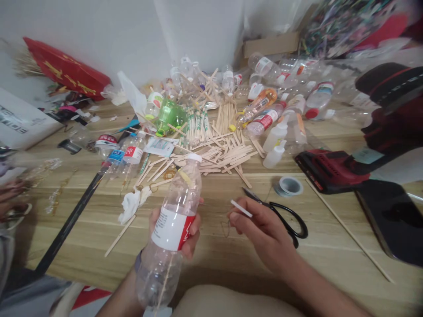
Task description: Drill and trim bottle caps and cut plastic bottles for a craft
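Observation:
My left hand (pixel 185 231) is wrapped round a clear plastic bottle (pixel 172 224) with a white cap and a red and white label, held tilted above the wooden table (pixel 231 255). A thin stick runs inside the bottle. My right hand (pixel 264 231) is closed in a pinch on a small white stick (pixel 241 208), a little to the right of the bottle. Black-handled scissors (pixel 284 215) lie on the table just behind my right hand.
A heap of wooden sticks (pixel 221 154) and several empty bottles (pixel 264 114) fills the table's middle and back. A tape roll (pixel 289 186), a red and black tool (pixel 333 169), a dark tablet (pixel 393 220), a black rod (pixel 69 224) and crumpled tissue (pixel 130 204) lie around. Another person's hand (pixel 11 198) shows at the left edge.

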The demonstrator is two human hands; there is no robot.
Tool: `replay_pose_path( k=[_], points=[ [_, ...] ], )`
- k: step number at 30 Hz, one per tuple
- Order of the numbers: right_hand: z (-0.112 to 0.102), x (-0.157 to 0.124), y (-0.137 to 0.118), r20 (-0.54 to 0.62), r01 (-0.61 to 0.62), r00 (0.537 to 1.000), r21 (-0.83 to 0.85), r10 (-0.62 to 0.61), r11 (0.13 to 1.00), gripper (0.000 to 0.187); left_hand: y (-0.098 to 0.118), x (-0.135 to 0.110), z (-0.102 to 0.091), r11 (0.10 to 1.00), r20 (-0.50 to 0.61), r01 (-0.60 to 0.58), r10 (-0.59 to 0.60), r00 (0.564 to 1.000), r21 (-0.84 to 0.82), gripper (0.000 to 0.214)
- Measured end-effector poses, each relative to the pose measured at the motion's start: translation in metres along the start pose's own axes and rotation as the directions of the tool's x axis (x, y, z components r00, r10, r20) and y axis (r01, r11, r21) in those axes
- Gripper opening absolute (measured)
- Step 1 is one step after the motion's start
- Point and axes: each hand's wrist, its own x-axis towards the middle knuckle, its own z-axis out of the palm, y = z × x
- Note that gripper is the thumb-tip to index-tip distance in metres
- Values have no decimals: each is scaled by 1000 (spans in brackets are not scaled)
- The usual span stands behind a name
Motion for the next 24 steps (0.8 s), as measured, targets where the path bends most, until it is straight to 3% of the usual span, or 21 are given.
replay_pose_path(
  k=[4,10,16,19,21,22,24],
  points=[
    [-9,-4,5,12,-96,995,78,95,992,29,2,-5,-10,999,28,8,-9,1000,31,74],
    [-10,-10,14,-20,-116,993,44,117,992,31,0,-10,-11,993,-54,-40,46,997,107,76],
    [-15,-9,30,132,-85,983,-307,130,948,39,3,-10,-3,988,-132,-75,93,987,138,72],
    [-27,-10,27,-59,-45,998,-423,23,905,38,1,-11,4,976,-222,-69,115,968,204,68],
    [-33,-10,18,-211,4,970,-470,-117,883,32,-3,-11,8,968,-278,-63,132,952,244,63],
    [-33,-10,12,-243,55,949,-504,-203,862,32,-5,-10,9,965,-302,-60,138,943,254,61],
    [-30,-7,-1,-197,216,892,-605,-407,766,40,-9,-9,13,968,-315,-37,116,942,248,59]
  ],
)
